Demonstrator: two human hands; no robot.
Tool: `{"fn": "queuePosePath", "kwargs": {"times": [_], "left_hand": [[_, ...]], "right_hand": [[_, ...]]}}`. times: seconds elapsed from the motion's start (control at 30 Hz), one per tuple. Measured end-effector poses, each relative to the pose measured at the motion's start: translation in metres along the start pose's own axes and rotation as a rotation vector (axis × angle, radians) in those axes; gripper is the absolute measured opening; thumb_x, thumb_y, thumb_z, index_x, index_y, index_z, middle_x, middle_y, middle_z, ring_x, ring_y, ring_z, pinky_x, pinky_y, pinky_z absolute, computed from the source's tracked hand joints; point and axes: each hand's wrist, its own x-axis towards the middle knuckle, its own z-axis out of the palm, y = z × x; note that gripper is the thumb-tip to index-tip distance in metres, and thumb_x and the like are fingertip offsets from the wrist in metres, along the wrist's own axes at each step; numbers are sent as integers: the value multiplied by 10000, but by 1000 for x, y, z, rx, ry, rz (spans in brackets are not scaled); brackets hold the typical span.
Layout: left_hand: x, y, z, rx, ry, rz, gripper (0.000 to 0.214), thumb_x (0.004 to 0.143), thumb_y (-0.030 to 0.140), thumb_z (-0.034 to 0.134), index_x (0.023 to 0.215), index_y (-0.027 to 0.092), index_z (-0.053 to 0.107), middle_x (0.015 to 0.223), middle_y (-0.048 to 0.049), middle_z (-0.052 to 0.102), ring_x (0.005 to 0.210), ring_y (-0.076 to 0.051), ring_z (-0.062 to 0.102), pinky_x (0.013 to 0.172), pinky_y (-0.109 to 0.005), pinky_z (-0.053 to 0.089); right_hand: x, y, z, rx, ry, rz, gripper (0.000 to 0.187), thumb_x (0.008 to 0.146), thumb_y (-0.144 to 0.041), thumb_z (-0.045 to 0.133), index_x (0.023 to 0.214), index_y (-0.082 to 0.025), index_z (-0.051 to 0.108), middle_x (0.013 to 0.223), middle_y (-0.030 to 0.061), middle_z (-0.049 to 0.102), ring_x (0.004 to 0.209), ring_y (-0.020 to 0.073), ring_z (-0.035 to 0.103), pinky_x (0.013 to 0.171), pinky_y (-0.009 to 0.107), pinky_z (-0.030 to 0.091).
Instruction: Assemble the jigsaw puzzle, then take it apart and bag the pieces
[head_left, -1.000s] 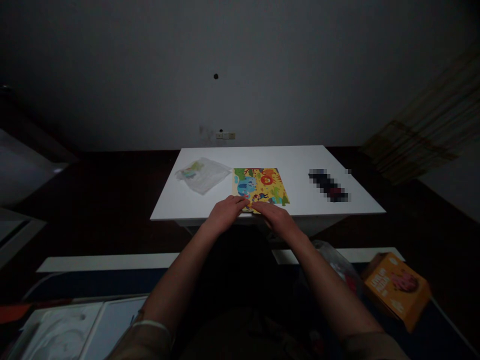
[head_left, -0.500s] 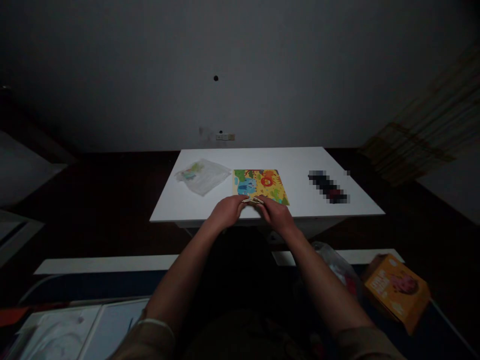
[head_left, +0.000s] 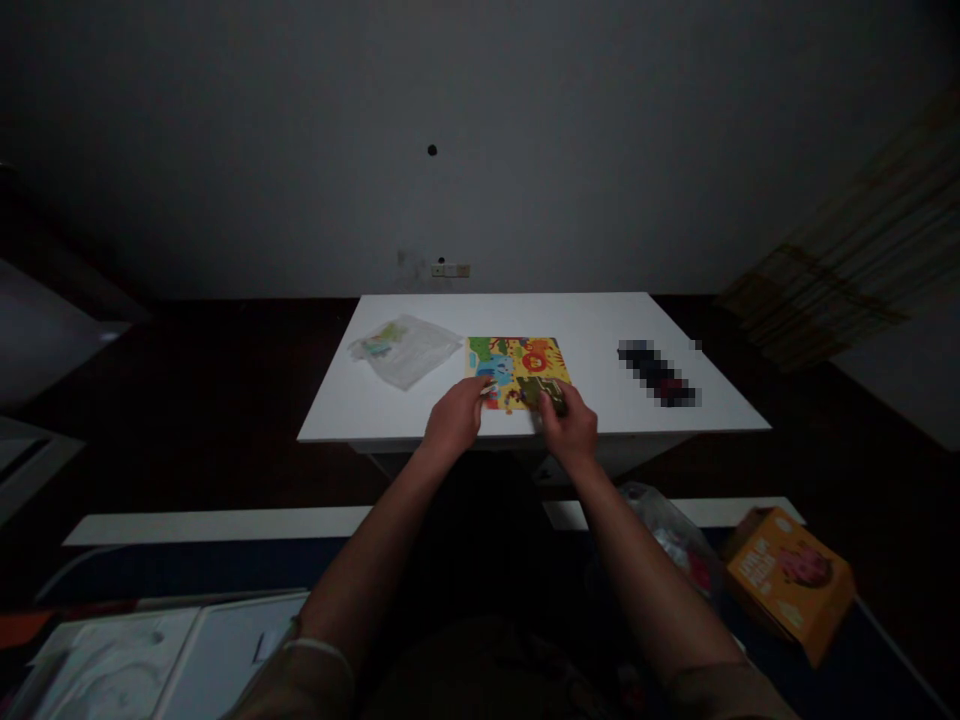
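A colourful animal puzzle picture (head_left: 534, 358) with a lion and a blue elephant lies flat near the front edge of the white table. Over its lower right corner, my right hand (head_left: 571, 425) is closed on a dark olive puzzle piece (head_left: 541, 392) with pale lines on its face. My left hand (head_left: 454, 415) is at the lower left corner, fingers pinched on a small pale-edged puzzle piece (head_left: 487, 388), seen nearly edge-on. Fingers partly cover both pieces and the picture's near edge.
A crumpled clear plastic bag (head_left: 412, 352) lies on the table's left side. A blurred-out dark item (head_left: 654, 375) is at the right. Beside me are an orange puzzle box (head_left: 795, 580), another plastic bag (head_left: 671, 530) and an open white case (head_left: 172, 655) at lower left.
My hands have moved apart from their near-touching position. The piece in my right hand is now turned so its dark face shows, and more of the picture's near part is visible between my hands.
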Motion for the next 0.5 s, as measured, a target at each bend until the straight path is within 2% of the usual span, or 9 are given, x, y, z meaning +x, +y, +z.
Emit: {"fn": "queuePosePath", "kwargs": {"times": [0.1, 0.2, 0.3, 0.37, 0.5], "left_hand": [[-5, -5, 0, 173, -115, 82, 396, 1010, 241, 455, 1391, 214, 557, 1514, -103, 523, 1416, -279, 469, 1190, -481, 383], [-12, -7, 1, 248, -186, 110, 459, 1019, 302, 452, 1470, 220, 473, 1561, -109, 466, 1455, -275, 423, 1209, -471, 360], [-18, -5, 2, 281, -196, 131, 504, 1032, 378, 428, 1504, 203, 429, 1566, -118, 458, 1463, -271, 412, 1215, -453, 353], [-23, -3, 3, 306, -191, 148, 520, 1034, 413, 421, 1504, 190, 430, 1561, -122, 463, 1460, -272, 414, 1220, -448, 345], [-32, 1, 4, 358, -185, 174, 572, 1009, 469, 477, 1513, 203, 419, 1545, -140, 476, 1442, -291, 430, 1210, -456, 345]], "right_hand": [[2, 5, -2, -10, -56, -32, 332, 1009, -335, 479, 1286, -235, 632, 1206, 134, 712, 1087, 322, 701, 918, 503, 592], [4, 10, -3, -33, -235, -211, 349, 989, -223, 494, 1305, -241, 642, 1288, 105, 687, 1169, 300, 671, 985, 492, 572], [6, 14, -4, -59, -404, -356, 456, 941, -110, 511, 1349, -278, 631, 1380, 69, 635, 1280, 286, 601, 1084, 511, 513], [7, 14, -5, -59, -448, -391, 500, 932, -86, 513, 1368, -308, 619, 1399, 53, 621, 1306, 281, 580, 1107, 521, 495], [9, 13, -5, -26, -461, -371, 458, 978, -154, 500, 1396, -319, 592, 1423, 59, 599, 1320, 272, 566, 1119, 498, 488]]}}
